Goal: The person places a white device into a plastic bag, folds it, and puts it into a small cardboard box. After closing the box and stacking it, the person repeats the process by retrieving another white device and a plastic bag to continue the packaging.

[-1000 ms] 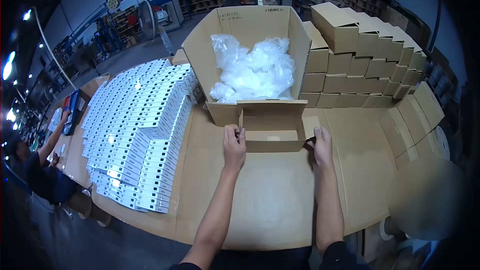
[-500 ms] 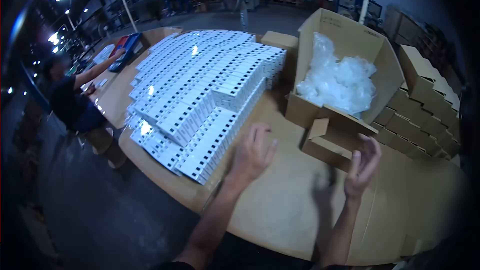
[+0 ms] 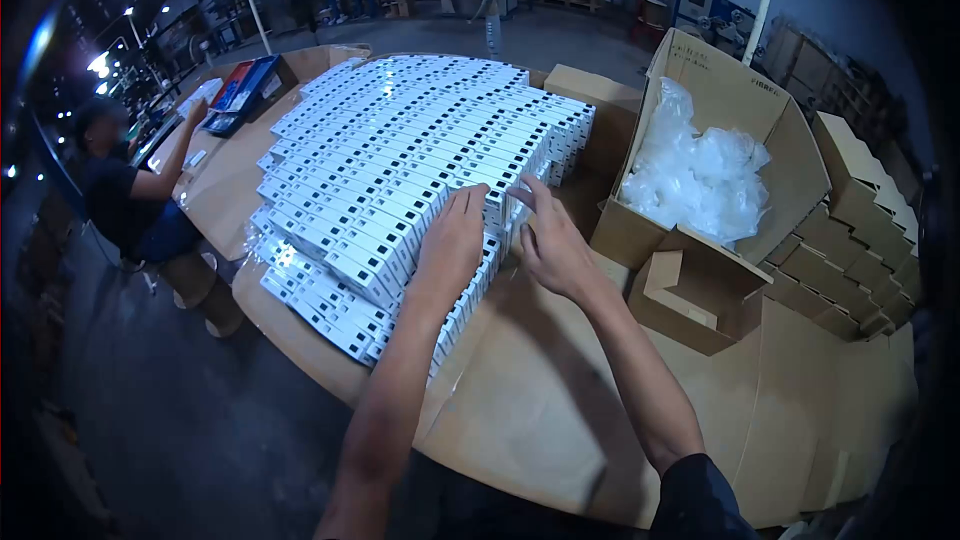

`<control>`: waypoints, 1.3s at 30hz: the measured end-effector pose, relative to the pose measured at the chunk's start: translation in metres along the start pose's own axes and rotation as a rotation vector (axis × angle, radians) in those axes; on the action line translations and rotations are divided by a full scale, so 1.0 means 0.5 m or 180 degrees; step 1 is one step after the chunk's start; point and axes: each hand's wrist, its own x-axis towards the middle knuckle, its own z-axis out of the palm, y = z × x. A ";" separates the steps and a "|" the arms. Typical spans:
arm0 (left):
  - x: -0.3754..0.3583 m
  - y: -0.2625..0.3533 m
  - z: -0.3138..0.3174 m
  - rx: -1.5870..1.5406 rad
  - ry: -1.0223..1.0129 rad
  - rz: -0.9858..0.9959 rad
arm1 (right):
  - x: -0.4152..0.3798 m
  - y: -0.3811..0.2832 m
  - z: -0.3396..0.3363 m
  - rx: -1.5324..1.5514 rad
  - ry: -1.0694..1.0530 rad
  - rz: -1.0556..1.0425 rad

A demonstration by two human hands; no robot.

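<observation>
Small white boxes with black square marks point(image 3: 400, 155) stand in a large stepped stack on the table. At the stack's near right edge, my left hand point(image 3: 455, 245) lies against the boxes with its fingers stretched forward. Just right of it, my right hand point(image 3: 555, 250) reaches to the same corner with thumb and fingers apart. A few white box ends show between the two hands; neither hand visibly lifts one. To the right of my hands, an open small cardboard box point(image 3: 700, 295) sits on the table, its inside mostly bare.
Behind the small carton, a big cardboard box point(image 3: 725, 75) holds crumpled clear plastic bags point(image 3: 700, 180). Folded brown cartons point(image 3: 850, 250) are piled at the right. At the far left a person point(image 3: 130, 180) reaches toward a blue and red tray point(image 3: 240, 95).
Both my hands have moved forward to the white stack; the right one came across from beside the small carton. The view has shifted slightly. The other person's arm has moved.
</observation>
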 end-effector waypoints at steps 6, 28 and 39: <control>0.014 0.001 0.002 0.0344 0.0061 -0.0001 | 0.047 0.038 0.023 -0.0577 -0.0187 -0.0324; -0.055 0.344 -0.027 -0.1244 -0.0024 0.0736 | -0.235 -0.059 -0.214 0.3645 0.0680 0.1625; 0.431 0.377 0.333 -0.0231 0.0208 -0.0282 | -0.156 0.105 -0.517 -0.0198 0.1533 0.1195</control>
